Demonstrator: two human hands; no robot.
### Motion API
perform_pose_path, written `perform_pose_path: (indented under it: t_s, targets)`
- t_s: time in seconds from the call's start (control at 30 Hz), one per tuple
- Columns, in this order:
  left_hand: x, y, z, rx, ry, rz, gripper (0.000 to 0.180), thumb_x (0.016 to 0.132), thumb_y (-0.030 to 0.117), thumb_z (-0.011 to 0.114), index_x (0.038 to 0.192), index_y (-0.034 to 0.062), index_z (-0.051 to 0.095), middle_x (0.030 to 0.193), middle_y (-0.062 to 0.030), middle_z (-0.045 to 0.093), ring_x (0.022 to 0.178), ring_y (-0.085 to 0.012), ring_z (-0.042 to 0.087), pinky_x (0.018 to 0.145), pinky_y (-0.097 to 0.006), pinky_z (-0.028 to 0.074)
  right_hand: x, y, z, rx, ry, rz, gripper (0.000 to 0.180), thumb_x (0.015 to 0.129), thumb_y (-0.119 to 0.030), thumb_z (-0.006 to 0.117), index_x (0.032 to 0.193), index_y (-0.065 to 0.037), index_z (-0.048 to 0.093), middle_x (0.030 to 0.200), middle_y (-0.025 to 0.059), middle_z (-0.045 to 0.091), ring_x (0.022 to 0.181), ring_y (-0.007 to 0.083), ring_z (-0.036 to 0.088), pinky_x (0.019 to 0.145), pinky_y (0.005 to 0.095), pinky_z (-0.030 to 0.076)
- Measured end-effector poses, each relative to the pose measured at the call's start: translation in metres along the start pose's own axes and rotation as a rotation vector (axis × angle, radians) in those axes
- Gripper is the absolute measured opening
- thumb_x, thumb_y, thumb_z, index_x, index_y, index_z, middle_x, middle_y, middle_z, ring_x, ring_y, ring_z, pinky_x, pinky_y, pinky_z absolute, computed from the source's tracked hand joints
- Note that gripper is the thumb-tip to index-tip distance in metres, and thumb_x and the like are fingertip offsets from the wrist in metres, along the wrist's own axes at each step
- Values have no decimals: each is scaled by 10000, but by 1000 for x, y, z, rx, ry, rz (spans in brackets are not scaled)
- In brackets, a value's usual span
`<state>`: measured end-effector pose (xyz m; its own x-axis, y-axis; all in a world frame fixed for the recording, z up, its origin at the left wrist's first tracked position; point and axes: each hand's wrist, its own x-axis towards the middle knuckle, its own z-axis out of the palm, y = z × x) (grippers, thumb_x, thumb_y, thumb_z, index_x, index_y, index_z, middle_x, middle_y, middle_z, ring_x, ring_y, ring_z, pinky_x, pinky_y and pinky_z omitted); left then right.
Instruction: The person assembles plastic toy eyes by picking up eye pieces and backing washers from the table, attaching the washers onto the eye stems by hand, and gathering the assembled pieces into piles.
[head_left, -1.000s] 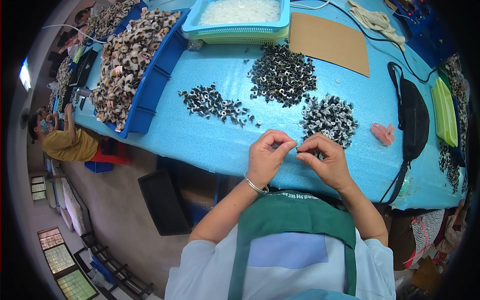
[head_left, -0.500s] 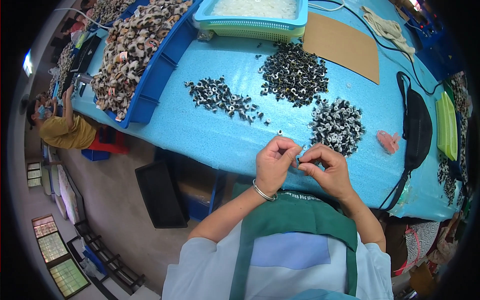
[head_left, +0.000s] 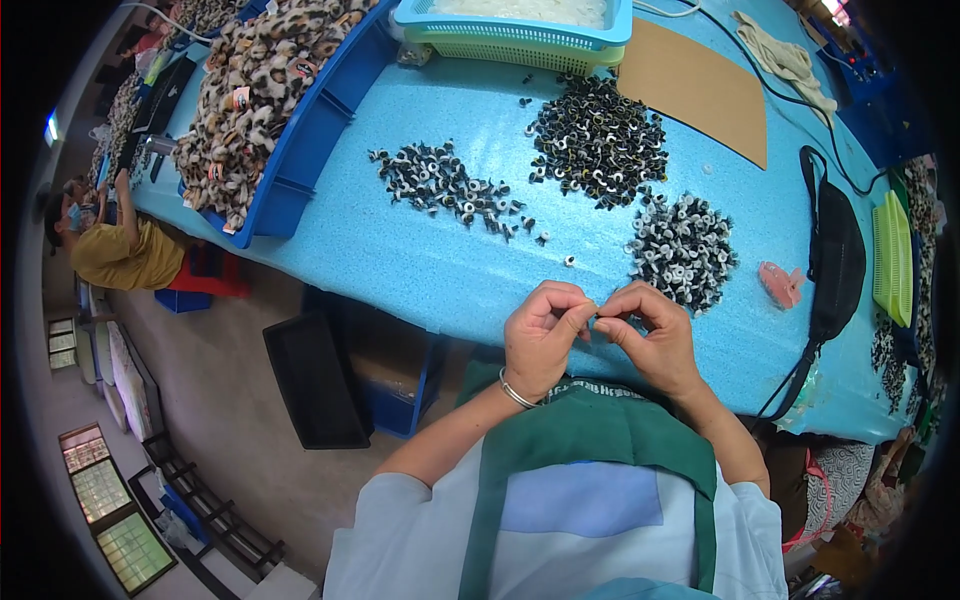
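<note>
The small piece (head_left: pixel 597 316) pinched between the hands (head_left: pixel 543 338) is mostly hidden; beyond them, the top edge crops the blue basket (head_left: pixel 520 33).

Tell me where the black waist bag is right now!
In the head view, the black waist bag lies on the blue table at the right, between the small pink thing and the lime-green plastic basket.

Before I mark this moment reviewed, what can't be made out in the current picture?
All in the head view:
- Whether the left hand or right hand holds a small piece: fingertips hide it.
- Far side of the blue basket: cut off by the top edge.
- Floor of the blue bin: covered by spotted plush.
</note>
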<state>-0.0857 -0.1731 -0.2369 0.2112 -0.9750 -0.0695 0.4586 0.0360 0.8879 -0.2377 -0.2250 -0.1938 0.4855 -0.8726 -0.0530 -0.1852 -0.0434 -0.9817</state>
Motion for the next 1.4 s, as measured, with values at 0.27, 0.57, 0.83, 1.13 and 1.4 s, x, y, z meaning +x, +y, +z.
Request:
perform_pose_path:
  t_s: [0.27, 0.57, 0.83, 1.13, 1.4]
  targets:
    - [1, 7, -6, -23, -49, -44, 43, 898, -17, 632, 936, -26, 613, 946, -80, 611, 743, -112, 606, 660, -238, 528, 10, 0, 3, -12, -25, 15, 145, 787, -20, 736, 889, -5, 633, 889, 62, 596, 807, 139, 584, 713, 255, 469]
    - [38, 32, -41, 191, 71, 69, 60, 864, -20, 664, 913, 2, 638, 908, -71, 638, 747, -146, 630, 639, -265, 536, 68, -10, 8, -302, -72, -275, 126, 830, -34, 683, 952, -6, 668, 853, 77, 612, 748, 155, 584, 673, 277, 469]
    - [85, 43, -76, 1196, 121, 829, 143, 756, -59, 686, 875, 5, 643, 873, -107, 614, 771, -263, 615, 659, -331, 513, 113, 13, 25, -748, -218, -378, 152, 811, -52, 676, 959, -41, 646, 896, 117, 547, 782, 294, 603, 682, 392, 491]
    - [63, 27, -42, 1241, -91, 797, 200, 714, -9, 723, 898, 45, 669, 844, -80, 598, 732, -253, 582, 629, -356, 475, 77, -1, 1, -602, -124, -236, 149, 815, -46, 686, 958, -27, 647, 862, 117, 571, 724, 261, 614, 654, 363, 502]
    - [75, 31, -37, 1351, -50, 754, 130, 740, 23, 723, 859, 43, 675, 801, -70, 611, 724, -246, 593, 643, -341, 478, 69, 8, 10, -403, -41, -159, 118, 830, -29, 657, 937, -14, 612, 924, 103, 615, 786, 222, 666, 684, 327, 525]
